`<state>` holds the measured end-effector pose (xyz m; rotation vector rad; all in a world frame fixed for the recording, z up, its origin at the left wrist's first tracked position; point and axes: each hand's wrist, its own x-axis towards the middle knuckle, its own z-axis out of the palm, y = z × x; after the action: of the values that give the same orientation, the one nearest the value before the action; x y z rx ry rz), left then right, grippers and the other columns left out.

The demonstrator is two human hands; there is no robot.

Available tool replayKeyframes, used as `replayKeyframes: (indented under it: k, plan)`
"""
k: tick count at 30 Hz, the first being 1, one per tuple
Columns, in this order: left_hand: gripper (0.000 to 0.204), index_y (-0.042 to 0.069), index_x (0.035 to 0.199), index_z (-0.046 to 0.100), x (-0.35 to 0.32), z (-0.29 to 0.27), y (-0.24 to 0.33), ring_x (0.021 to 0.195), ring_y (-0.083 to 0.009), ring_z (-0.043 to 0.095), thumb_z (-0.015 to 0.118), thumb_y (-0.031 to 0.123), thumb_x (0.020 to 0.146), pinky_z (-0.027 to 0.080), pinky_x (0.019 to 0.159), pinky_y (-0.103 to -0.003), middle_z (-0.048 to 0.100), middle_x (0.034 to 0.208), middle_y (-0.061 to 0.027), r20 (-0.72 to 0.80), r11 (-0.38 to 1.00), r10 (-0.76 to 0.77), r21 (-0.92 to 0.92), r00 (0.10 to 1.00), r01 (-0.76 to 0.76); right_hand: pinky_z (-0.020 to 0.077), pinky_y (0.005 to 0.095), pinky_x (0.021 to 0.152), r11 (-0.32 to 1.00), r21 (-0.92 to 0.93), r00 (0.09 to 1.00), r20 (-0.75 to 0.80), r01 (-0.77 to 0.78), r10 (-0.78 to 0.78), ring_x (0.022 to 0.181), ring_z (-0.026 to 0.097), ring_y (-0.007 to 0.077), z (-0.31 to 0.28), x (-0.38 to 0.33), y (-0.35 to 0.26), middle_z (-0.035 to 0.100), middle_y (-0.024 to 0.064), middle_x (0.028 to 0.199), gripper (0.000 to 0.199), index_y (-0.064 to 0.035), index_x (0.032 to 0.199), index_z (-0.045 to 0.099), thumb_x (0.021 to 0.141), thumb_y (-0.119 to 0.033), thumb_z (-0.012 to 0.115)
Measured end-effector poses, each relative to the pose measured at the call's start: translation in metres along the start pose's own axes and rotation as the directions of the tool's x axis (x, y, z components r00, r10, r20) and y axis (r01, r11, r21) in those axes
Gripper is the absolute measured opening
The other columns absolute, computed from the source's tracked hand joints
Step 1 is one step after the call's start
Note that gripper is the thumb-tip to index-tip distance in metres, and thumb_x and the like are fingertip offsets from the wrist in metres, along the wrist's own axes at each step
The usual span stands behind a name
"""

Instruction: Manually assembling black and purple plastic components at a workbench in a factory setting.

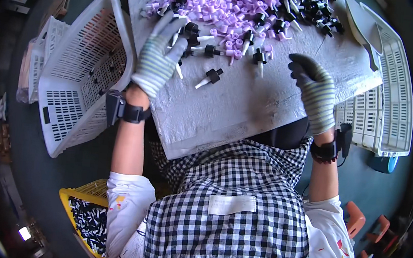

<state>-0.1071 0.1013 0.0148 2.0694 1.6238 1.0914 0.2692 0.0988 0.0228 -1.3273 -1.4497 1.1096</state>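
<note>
**Gloved hands over a heap of small caps**

On the table (249,108), a rough grey slab lying across the person's lap, small plastic parts are spread along the far edge. Lilac caps (220,2) make one heap: short, tube-like, matte. Black nozzles (310,6) with white tips make another to the right. Between the heaps and the hands lie loose pieces that join black collar to white spout, one nozzle (211,77) lying apart from the rest on bare slab.

Left hand (160,56): striped knit glove with grey coated fingers. Fingers reach forward, loosely curled, into the near edge of the parts. They seem to pinch a small white-and-black piece, but I cannot tell for sure whether anything is held.

Right hand (314,87): same glove, dark fingertips bent down and inward, hovering over bare slab just short of the parts. Nothing shows in it; the palm side is hidden.

Both wrists carry a black strap with a small device. Heaps at the far edge likely keep the near strip free as working room, within easy reach of both hands.

A white slatted basket (79,73) leans tilted against the left side of the slab, a few dark bits inside. Another white crate (389,93) sits at the right, a pale scoop-like tray on it. A yellow basket (84,212) of black-and-white pieces stands low by the left elbow. Checked apron covers the lap.
</note>
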Motion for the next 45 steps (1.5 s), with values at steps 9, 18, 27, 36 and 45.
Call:
replayKeyframes:
  k: [9,18,27,36,45]
  plan:
    - [0.047,0.012,0.126,0.073,-0.053,0.061,0.088,0.108,-0.0311,0.062,0.079,0.04,0.088,0.048,0.093,-0.049,0.069,0.113,-0.0092,0.072,0.855,0.247,0.453,0.966,-0.252,0.0568,0.0497,0.076,0.681,-0.687,0.965,0.139,0.255,-0.22,0.087,0.072,0.0393,0.058,0.018,0.009,0.073,0.0187,0.096,0.035,-0.0133,0.126,0.069,0.094,-0.029,0.072]
    - [0.039,0.014,0.121,0.074,-0.036,0.074,0.058,0.109,-0.0325,0.062,0.075,0.01,0.082,0.049,0.097,-0.048,0.068,0.114,-0.0078,0.063,0.885,0.187,0.422,0.98,-0.196,0.0565,0.0478,0.072,0.663,-0.661,0.934,0.202,0.352,-0.294,0.081,0.071,0.0377,0.005,-0.014,0.001,0.072,0.0177,0.093,0.042,-0.0146,0.129,0.07,0.088,-0.019,0.077]
    - [0.039,0.013,0.122,0.075,0.054,0.091,0.078,0.102,-0.0358,0.068,0.076,0.022,0.084,0.054,0.088,-0.05,0.072,0.112,-0.0159,0.319,0.698,0.032,0.672,0.947,-0.25,0.0531,0.0511,0.071,0.576,-0.722,0.923,0.302,0.384,-0.236,0.081,0.069,0.0396,0.01,-0.009,-0.001,0.069,0.0185,0.085,0.029,-0.0098,0.113,0.069,0.086,-0.017,0.072]
    - [0.027,0.01,0.12,0.078,0.067,0.089,0.066,0.108,-0.0336,0.071,0.065,0.014,0.097,0.054,0.099,-0.047,0.077,0.112,-0.0147,0.17,0.922,0.256,0.255,0.952,-0.293,0.0557,0.0487,0.078,0.734,-0.477,0.876,0.253,0.483,-0.412,0.092,0.071,0.0399,0.025,-0.008,-0.003,0.071,0.019,0.112,0.041,-0.0091,0.126,0.067,0.087,-0.019,0.074]
    - [0.029,0.009,0.124,0.075,-0.04,0.052,0.036,0.117,-0.0315,0.062,0.067,0.013,0.096,0.046,0.104,-0.045,0.07,0.123,-0.0094,0.001,0.929,0.215,0.308,0.977,-0.205,0.049,0.0532,0.103,0.545,-0.532,0.734,0.243,0.648,-0.635,0.123,0.062,0.038,0.017,0.065,0.027,0.07,0.0125,0.121,0.028,-0.013,0.114,0.075,0.087,-0.02,0.075]
